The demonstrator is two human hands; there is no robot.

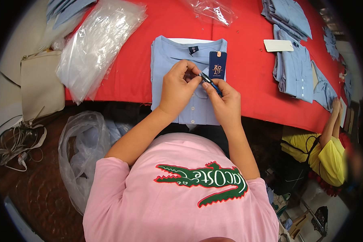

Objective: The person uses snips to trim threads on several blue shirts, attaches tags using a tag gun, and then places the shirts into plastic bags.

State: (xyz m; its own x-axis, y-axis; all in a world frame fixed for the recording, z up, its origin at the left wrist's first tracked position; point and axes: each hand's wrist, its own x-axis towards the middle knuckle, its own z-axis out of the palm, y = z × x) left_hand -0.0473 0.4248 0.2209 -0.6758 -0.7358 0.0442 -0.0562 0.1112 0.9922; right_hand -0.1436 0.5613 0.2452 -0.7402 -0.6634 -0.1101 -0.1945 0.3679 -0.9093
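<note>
The tool [211,84] sits over the folded shirt [201,105], beside the tag [218,60]. The right hand's [225,100] fingers are closed around it; the left hand's [180,82] fingers are drawn together at its tip, but what they pinch I cannot tell. Best keep that tip clear of skin and cloth, and the shirt flat on the desk [252,68].

free: red cloth [251,74] between folded shirt [159,68] and garment stack [292,76] | blocked left: plastic bags [103,44]
</note>
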